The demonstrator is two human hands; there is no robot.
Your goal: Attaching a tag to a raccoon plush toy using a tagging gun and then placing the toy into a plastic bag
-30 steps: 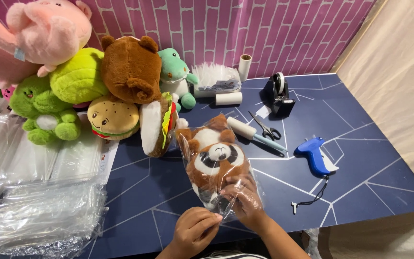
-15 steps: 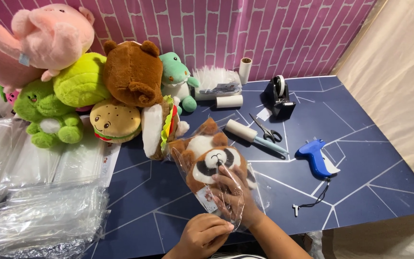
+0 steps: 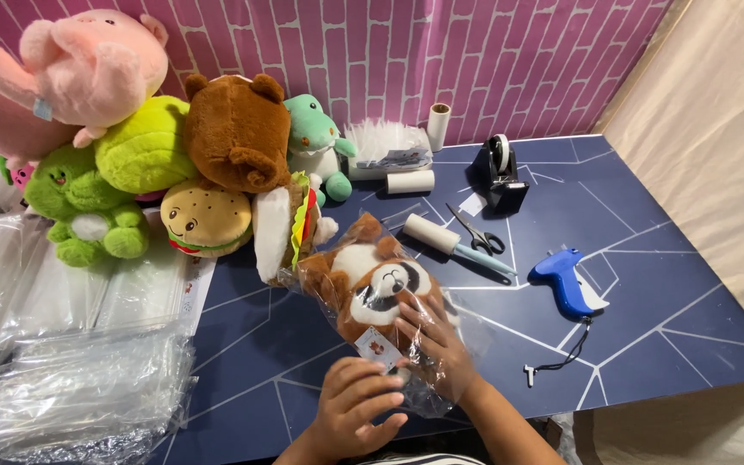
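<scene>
Your right hand (image 3: 434, 337) lies flat on the bagged brown plush (image 3: 378, 293), fingers spread and pressing through the clear plastic bag (image 3: 441, 392), grip loose, not clenched. Your left hand (image 3: 353, 412) curls at the bag's open end near the front edge of the tabletop (image 3: 647, 293), fingertips pinching the film by the small card tag (image 3: 378, 349). The plush sits mid-tabletop, toward the front edge, head pointing at the toy pile (image 3: 157, 155) in the back-left corner. Judgement: the plush is light, soft and squashy, and the film is slick and crinkly, so it will likely slide under a flat palm. Hold through the body where the stuffing is thick, not by loose film. Bag stack (image 3: 79, 396) at the left edge; lint roller (image 3: 441, 237), scissors (image 3: 475, 234) and blue tagging gun (image 3: 564, 280) lie to the right
</scene>
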